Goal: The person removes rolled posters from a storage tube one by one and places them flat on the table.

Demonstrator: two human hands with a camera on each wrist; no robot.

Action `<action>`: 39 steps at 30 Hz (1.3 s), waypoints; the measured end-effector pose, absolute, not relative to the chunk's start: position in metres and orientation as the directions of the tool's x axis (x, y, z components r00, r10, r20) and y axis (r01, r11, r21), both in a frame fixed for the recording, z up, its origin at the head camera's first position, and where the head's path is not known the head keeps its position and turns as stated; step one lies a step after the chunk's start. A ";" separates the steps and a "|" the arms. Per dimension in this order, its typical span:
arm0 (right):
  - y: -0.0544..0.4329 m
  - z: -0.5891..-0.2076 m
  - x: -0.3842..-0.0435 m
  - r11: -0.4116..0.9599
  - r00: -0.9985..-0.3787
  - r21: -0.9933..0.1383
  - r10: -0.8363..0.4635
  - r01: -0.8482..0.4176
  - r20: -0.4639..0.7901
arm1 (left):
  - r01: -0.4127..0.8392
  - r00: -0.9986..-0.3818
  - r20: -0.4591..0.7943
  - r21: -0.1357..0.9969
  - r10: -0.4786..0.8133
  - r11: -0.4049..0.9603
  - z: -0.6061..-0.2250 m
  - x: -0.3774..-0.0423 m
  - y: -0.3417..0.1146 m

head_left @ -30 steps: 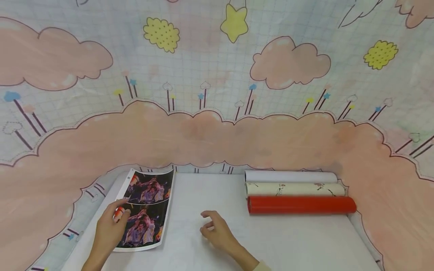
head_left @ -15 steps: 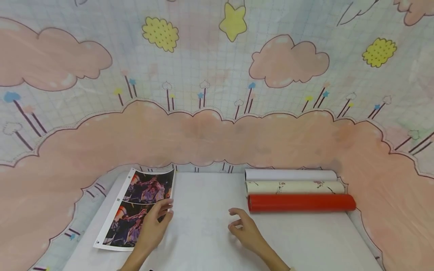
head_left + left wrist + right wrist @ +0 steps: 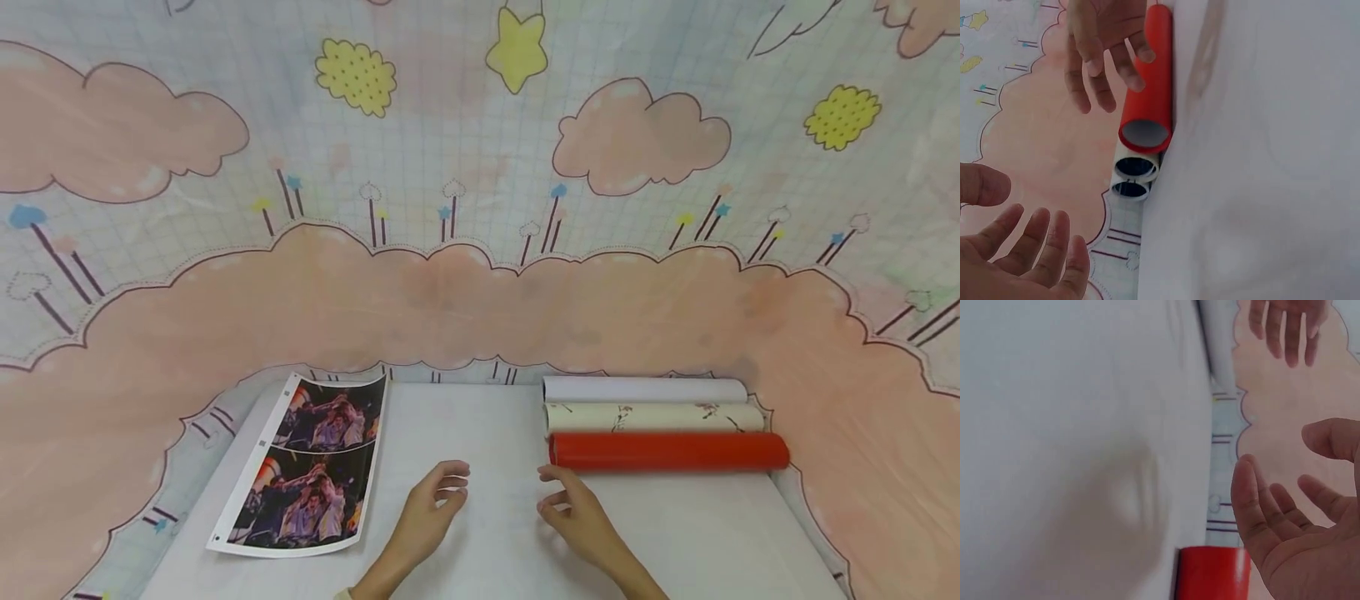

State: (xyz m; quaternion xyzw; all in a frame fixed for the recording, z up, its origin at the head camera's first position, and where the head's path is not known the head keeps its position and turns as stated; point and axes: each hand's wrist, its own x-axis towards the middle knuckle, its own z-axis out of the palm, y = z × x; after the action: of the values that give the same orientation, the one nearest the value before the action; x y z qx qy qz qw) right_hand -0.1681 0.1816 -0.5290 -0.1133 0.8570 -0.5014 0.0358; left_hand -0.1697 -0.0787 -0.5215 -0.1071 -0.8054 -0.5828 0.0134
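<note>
My left hand [image 3: 429,510] hovers over the middle of the white table, fingers loosely bent and holding nothing. Facing it, my right hand [image 3: 581,517] is likewise relaxed, just in front of the left end of a red roll [image 3: 667,451]. Behind that roll lie a cream roll with a flower pattern [image 3: 652,417] and a white roll [image 3: 645,389], side by side. In the left wrist view the hollow ends of the rolls show, the red roll [image 3: 1150,81] nearest. To the left lies a printed sheet [image 3: 300,467] bearing two matching pictures, its edges curling slightly.
The white table [image 3: 465,417] is backed by a cloth [image 3: 480,308] printed with clouds and stars, which also runs down both sides. The sheet takes up the table's left part, the rolls its back right.
My left hand has left the printed sheet and moved right to the table's middle. My right hand has shifted right, toward the red roll. Sheet and rolls lie as before.
</note>
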 end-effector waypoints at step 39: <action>0.296 -0.502 -0.233 0.905 -0.856 -0.208 -0.246 -0.371 0.455 | 0.574 -0.775 0.466 0.235 0.427 0.784 -0.510 -0.255 0.045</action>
State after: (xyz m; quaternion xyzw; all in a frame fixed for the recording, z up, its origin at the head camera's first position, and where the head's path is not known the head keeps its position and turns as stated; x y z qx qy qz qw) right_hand -0.2325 0.2962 -0.5025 -0.1618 0.9523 -0.1455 -0.2142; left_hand -0.2551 0.0452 -0.5100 -0.2709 -0.9236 -0.1854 0.1978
